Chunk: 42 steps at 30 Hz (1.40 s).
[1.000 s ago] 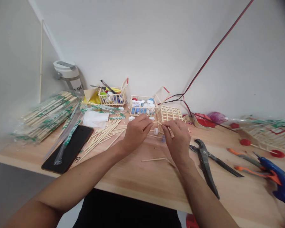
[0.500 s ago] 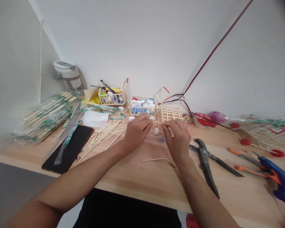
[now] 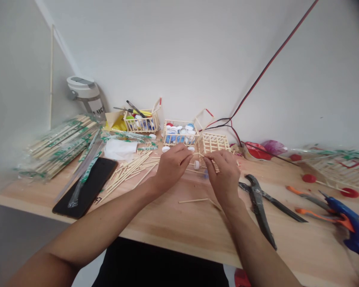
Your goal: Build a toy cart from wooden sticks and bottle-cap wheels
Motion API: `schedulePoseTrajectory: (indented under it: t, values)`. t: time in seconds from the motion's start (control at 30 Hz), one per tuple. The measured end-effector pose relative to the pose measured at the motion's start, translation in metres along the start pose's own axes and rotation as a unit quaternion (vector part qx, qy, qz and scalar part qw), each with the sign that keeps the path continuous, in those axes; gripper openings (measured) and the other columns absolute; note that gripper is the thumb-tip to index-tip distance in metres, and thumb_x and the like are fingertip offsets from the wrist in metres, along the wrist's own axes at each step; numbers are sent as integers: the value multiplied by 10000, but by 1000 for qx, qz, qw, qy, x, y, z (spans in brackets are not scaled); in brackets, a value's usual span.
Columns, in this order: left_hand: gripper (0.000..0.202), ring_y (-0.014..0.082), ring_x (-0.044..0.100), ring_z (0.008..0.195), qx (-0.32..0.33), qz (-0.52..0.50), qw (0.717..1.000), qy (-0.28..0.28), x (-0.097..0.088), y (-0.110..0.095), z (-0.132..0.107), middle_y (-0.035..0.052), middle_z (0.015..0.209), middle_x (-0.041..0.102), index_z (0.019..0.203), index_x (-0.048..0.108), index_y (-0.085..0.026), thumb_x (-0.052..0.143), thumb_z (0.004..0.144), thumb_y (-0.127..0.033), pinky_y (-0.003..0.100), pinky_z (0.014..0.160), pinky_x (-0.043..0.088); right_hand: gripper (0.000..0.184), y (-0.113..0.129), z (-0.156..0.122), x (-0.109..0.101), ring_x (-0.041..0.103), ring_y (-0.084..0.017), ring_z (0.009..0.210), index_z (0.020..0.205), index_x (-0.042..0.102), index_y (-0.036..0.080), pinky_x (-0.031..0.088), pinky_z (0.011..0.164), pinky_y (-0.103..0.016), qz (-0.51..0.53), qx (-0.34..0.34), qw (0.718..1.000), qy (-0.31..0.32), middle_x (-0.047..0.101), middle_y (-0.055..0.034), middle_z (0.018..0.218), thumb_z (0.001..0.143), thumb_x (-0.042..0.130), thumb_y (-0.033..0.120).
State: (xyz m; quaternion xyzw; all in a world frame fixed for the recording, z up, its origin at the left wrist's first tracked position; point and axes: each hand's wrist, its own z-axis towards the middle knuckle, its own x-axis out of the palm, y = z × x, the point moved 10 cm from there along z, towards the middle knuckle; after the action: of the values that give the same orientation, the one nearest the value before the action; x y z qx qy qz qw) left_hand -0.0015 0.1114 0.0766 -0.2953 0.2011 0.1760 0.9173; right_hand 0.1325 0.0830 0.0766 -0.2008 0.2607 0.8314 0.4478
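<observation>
My left hand [image 3: 172, 167] and my right hand [image 3: 225, 173] meet over the middle of the wooden table [image 3: 179, 223]. Both pinch a thin wooden stick [image 3: 199, 155] between their fingertips, one hand at each end. Below that stick sits a white bottle cap [image 3: 196, 164] on another stick. A loose stick [image 3: 194, 200] lies on the table in front of my hands. Just behind my hands stands a small open grid frame of sticks [image 3: 215, 143].
Two stick baskets [image 3: 142, 121] [image 3: 181, 133] with bottle caps stand at the back. Loose sticks [image 3: 128, 169], a black phone [image 3: 86, 187] and wrapped chopsticks [image 3: 60, 143] lie left. Black pliers [image 3: 259, 203], orange-handled cutters [image 3: 314, 205] and a blue glue gun [image 3: 354, 227] lie right.
</observation>
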Motion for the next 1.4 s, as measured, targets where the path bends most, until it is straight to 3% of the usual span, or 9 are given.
schedulePoseTrajectory:
  t: [1.4]
  values:
    - [177, 146, 612, 795, -6, -10, 1000, 4, 2, 2, -1, 48, 831, 656, 814, 655, -153, 518, 924, -178, 264, 730, 466, 105, -2, -1, 1, 527, -203, 840, 845, 612, 213, 385, 727, -335, 4, 13, 1000, 7, 605, -38, 814, 919, 539, 231]
